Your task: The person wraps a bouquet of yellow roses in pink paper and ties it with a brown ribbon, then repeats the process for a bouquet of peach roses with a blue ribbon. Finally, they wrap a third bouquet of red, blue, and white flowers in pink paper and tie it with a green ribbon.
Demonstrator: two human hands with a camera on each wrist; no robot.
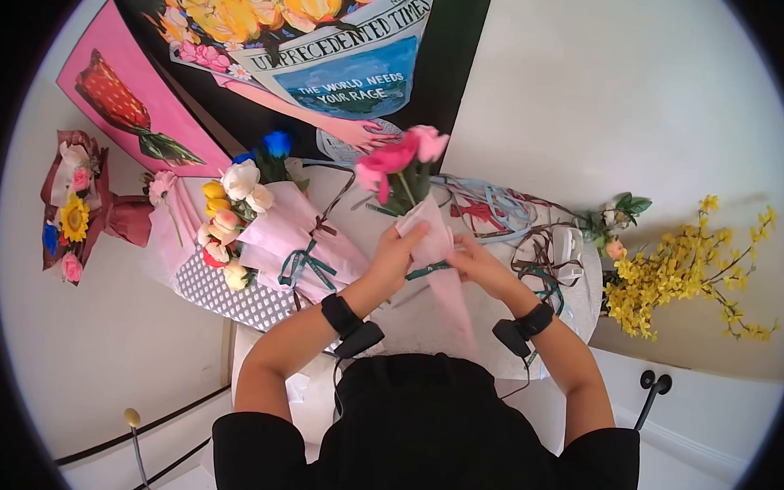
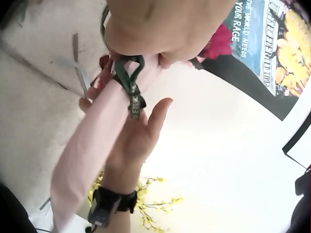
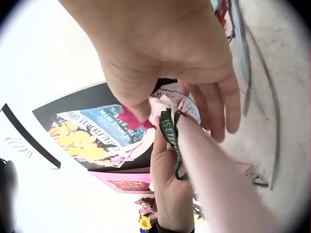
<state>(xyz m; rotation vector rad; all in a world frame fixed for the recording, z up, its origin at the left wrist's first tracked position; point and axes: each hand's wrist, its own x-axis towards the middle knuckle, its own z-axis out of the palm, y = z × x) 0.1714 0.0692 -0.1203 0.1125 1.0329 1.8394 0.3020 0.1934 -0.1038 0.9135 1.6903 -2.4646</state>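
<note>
A small bouquet of pink flowers is wrapped in pale pink paper, with a dark green lettered ribbon tied around its middle. My left hand grips the wrapped stems just above the ribbon, thumb across the front. The blooms point away from me and the narrow paper end hangs toward my body. On the other side, my right hand is at the ribbon's level. Its thumb stands free and its fingers extend loosely behind the paper, as the left wrist view shows.
Larger pink-wrapped bouquets lie on the table's left. Loose ribbons and yellow blossom branches are on the right. A floral painting and a pink strawberry picture stand behind. Another bouquet is at far left.
</note>
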